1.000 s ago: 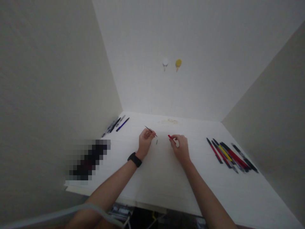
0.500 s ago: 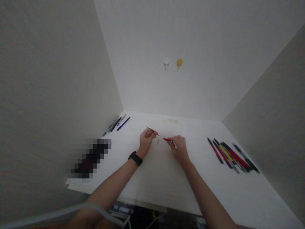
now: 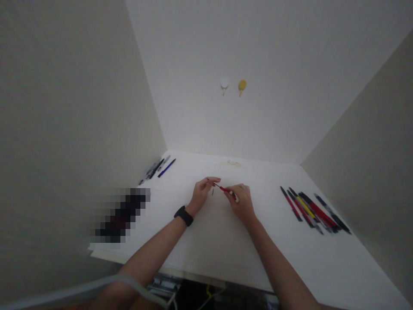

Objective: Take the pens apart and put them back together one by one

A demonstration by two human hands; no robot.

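Note:
Both hands meet over the middle of the white table (image 3: 219,241). My right hand (image 3: 241,202) pinches a red pen barrel (image 3: 223,189) that points left. My left hand (image 3: 202,193), with a black watch on the wrist, pinches a thin pen refill (image 3: 211,182) whose tip meets the open end of the red barrel. A tiny dark part (image 3: 212,191) lies on the table just below where the two hands meet.
A row of several red, black and yellow pens (image 3: 311,209) lies at the right of the table. Several dark and blue pens (image 3: 159,168) lie at the far left corner. A blurred dark object (image 3: 121,215) sits at the left edge. Walls close three sides.
My right hand has carried the red barrel leftward. My left hand has turned the thin refill toward it, so the two pieces now meet end to end.

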